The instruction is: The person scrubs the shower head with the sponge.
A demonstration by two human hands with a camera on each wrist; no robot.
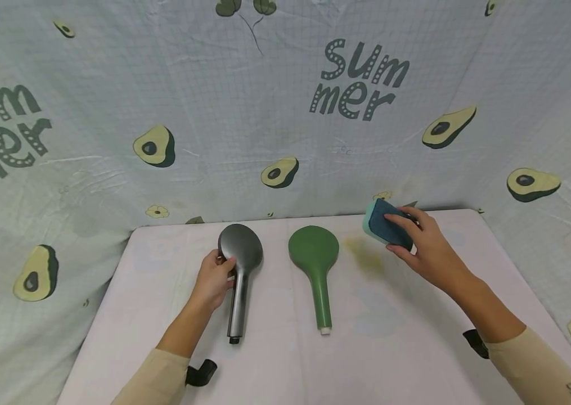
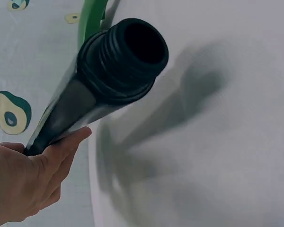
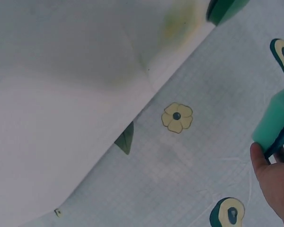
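My left hand [image 1: 214, 279] grips a dark grey shower head [image 1: 241, 246] at its neck, thumb across the front. Its handle points toward me, and the left wrist view shows the black threaded end [image 2: 125, 61] large, tilted above its shadow. On the table, right of it, a green shower head [image 1: 314, 247] has its handle toward me and a whitish tip. Farther right, my right hand [image 1: 432, 250] pinches a sponge [image 1: 389, 224] with a dark blue face and a light teal side, held up near the back edge. The right wrist view cuts off part of the sponge [image 3: 274, 118].
A yellowish stain [image 1: 366, 257] marks the pale table cover [image 1: 285, 360] between the green shower head and the sponge. Behind the table's back edge hangs a cloth [image 1: 204, 185] printed with avocados and lettering. Black straps [image 1: 201, 373] show at both wrists.
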